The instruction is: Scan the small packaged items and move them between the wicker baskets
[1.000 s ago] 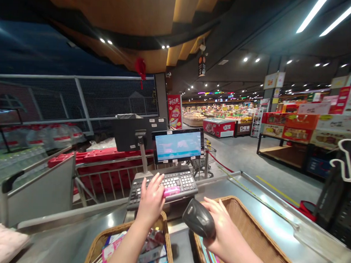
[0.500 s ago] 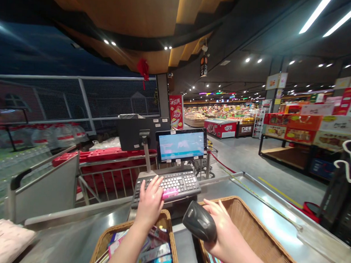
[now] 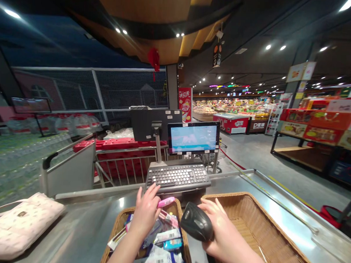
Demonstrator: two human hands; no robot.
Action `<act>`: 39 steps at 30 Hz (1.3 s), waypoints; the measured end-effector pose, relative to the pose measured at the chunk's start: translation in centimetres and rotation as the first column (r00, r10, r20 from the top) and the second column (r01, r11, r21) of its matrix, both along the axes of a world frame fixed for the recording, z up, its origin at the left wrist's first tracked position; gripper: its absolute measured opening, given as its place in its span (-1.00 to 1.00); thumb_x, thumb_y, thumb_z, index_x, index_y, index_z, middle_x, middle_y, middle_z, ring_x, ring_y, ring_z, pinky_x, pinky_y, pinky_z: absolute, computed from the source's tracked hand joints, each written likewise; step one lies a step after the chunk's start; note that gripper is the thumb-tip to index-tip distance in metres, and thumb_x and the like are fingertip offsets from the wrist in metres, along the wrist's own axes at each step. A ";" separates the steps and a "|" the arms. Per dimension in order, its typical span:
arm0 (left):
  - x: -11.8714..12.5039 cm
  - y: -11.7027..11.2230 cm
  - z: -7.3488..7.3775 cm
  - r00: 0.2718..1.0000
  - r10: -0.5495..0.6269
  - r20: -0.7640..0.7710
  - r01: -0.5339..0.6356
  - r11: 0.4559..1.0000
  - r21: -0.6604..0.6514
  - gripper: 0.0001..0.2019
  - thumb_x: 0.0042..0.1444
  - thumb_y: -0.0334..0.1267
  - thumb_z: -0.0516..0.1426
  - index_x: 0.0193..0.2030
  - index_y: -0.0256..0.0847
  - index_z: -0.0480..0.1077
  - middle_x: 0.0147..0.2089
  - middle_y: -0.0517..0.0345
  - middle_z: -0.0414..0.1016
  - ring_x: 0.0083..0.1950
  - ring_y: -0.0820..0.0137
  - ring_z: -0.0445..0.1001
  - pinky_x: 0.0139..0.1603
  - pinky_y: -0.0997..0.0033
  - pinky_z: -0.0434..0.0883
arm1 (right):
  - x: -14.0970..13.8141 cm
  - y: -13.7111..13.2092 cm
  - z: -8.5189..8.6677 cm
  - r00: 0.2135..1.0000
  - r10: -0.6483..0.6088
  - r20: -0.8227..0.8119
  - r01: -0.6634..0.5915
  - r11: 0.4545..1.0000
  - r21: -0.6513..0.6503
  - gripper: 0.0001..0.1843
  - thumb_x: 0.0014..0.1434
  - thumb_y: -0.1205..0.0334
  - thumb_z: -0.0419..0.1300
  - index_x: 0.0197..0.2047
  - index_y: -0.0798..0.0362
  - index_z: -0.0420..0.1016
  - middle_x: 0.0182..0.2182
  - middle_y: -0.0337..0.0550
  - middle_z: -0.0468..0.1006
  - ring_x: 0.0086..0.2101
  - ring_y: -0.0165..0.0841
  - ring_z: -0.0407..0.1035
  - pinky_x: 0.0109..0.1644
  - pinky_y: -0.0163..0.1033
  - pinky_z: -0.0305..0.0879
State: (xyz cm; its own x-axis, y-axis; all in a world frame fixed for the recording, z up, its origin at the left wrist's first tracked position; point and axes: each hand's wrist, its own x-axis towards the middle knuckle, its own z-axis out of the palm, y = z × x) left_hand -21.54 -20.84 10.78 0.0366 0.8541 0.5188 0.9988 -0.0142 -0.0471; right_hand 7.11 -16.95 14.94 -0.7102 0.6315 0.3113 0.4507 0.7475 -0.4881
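My left hand (image 3: 145, 212) pinches a small pink tube (image 3: 166, 202) over the far rim of the left wicker basket (image 3: 119, 225), which is full of small packaged goods (image 3: 165, 243). My right hand (image 3: 222, 231) grips a dark handheld barcode scanner (image 3: 196, 226), its head turned toward the pink tube. The scanner hangs between the two baskets. The right wicker basket (image 3: 257, 228) lies under my right forearm and looks almost bare inside.
A till keyboard (image 3: 178, 175) and lit screen (image 3: 193, 137) stand just beyond the baskets on the steel checkout counter (image 3: 84, 232). A white handbag (image 3: 18, 225) lies at the left. Metal railings and red crates are behind; shop aisles and displays stretch to the right.
My left hand has drawn the pink tube back from the keyboard toward the left basket. The view has tilted down and left, bringing the handbag into sight. The scanner stays in my right hand.
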 end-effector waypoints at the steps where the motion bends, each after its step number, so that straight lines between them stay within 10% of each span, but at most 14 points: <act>1: -0.4 -0.6 -0.4 1.000 0.008 0.016 -0.008 1.000 -0.012 -0.87 0.01 -0.45 0.11 -0.35 -0.15 0.43 0.28 -0.07 0.40 0.36 0.02 0.25 0.36 -0.41 -0.03 | -0.3 -0.1 -0.1 1.000 0.012 0.007 -0.012 1.000 -0.007 -0.41 -0.18 0.40 0.16 0.00 -0.03 0.53 0.06 -0.03 0.51 0.25 0.06 0.18 0.38 0.33 -0.20; 14: -5.4 -9.0 -4.8 0.970 0.149 0.191 -0.090 0.954 -0.287 -0.86 0.13 -0.20 0.18 -0.20 -0.07 0.55 0.26 0.01 0.43 0.37 0.02 0.23 0.37 -0.40 -0.08 | -5.2 -1.9 -2.6 0.978 0.203 0.043 -0.198 0.976 -0.090 -0.34 -0.15 0.35 0.18 0.10 -0.05 0.45 0.08 -0.05 0.49 0.25 0.02 0.16 0.40 0.34 -0.29; 22: -5.9 -9.7 -5.6 0.944 0.242 0.226 -0.164 0.935 -0.313 -0.71 0.26 -0.09 0.03 -0.04 -0.07 0.50 0.35 -0.10 0.29 0.38 0.04 0.23 0.34 -0.40 0.02 | -5.7 -2.2 -3.0 0.982 0.182 0.053 -0.174 0.976 -0.133 -0.34 -0.15 0.36 0.19 0.10 -0.05 0.47 0.08 -0.04 0.49 0.24 0.03 0.17 0.40 0.35 -0.29; 29: -2.7 -4.1 -3.5 0.984 0.134 0.120 -0.127 0.990 -0.063 -0.75 0.19 -0.22 0.08 -0.03 -0.17 0.46 0.34 -0.19 0.29 0.39 -0.07 0.18 0.33 -0.41 0.02 | -0.2 -0.7 -2.4 0.999 -0.004 0.034 0.008 0.995 -0.099 -0.27 -0.13 0.39 0.19 0.18 -0.07 0.41 0.12 -0.04 0.48 0.23 0.00 0.22 0.40 0.31 -0.16; 33: 2.5 1.5 -2.3 0.989 -0.092 0.119 0.098 0.994 -0.049 -0.70 0.19 -0.24 0.11 0.06 -0.16 0.41 0.38 -0.16 0.22 0.42 -0.01 0.14 0.36 -0.31 0.07 | 6.0 1.1 -2.6 0.982 -0.190 0.013 0.190 0.981 -0.034 -0.30 -0.13 0.38 0.20 0.16 0.00 0.41 0.16 0.04 0.44 0.25 0.07 0.20 0.38 0.35 -0.13; 39: 13.1 11.0 -4.2 0.828 -0.550 0.111 0.558 0.789 -0.258 -0.57 0.12 -0.26 0.19 0.16 -0.11 0.34 0.39 -0.10 0.23 0.45 0.09 0.07 0.41 -0.24 0.00 | 14.3 3.1 -3.9 0.924 -0.382 -0.010 0.382 0.924 0.030 -0.27 -0.14 0.42 0.16 0.18 0.04 0.34 0.20 0.06 0.40 0.26 0.01 0.18 0.40 0.29 -0.08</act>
State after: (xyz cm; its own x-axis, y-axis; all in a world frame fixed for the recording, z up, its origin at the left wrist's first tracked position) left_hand -8.44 -9.86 6.58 0.5350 0.7965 0.2818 0.8165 -0.5731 0.0697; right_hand 21.45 -13.90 11.05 -0.4156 0.8449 0.3367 0.7032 0.5333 -0.4702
